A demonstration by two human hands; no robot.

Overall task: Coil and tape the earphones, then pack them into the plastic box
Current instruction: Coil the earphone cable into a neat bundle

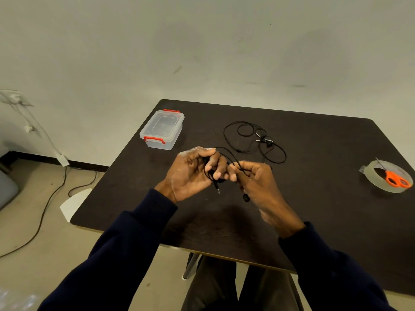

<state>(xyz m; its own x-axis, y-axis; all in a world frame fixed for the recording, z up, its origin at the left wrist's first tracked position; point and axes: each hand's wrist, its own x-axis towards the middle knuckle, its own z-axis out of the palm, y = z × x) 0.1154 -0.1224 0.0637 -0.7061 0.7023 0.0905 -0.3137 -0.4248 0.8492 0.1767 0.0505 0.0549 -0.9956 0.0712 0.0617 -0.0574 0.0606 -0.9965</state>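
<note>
The coiling step is judged to be in hand: a thin black earphone cable (217,189) is held above the dark wooden table (325,198) between both hands. The left hand (190,173) is curled round gathered loops with the thumb laid over the top, and the right hand (253,179) is closed in a pinch on a strand just beside it. The jack plug hangs below the left fingers, and an earbud (246,197) dangles under the right palm.

A second tangle of black earphone cord (253,140) lies loose beyond the hands. Next, the slack is to be wound in and the bundle kept pinched, so that the roll of clear tape (381,186) can be reached. It lies well off to the right, with orange-handled scissors (396,181) resting on it. The clear plastic box with red latches (162,129) stands lidded at the far left and must be opened before packing.

The number of loops is hidden by the fingers, and whether a strand joins the held cable to the loose tangle cannot be told
</note>
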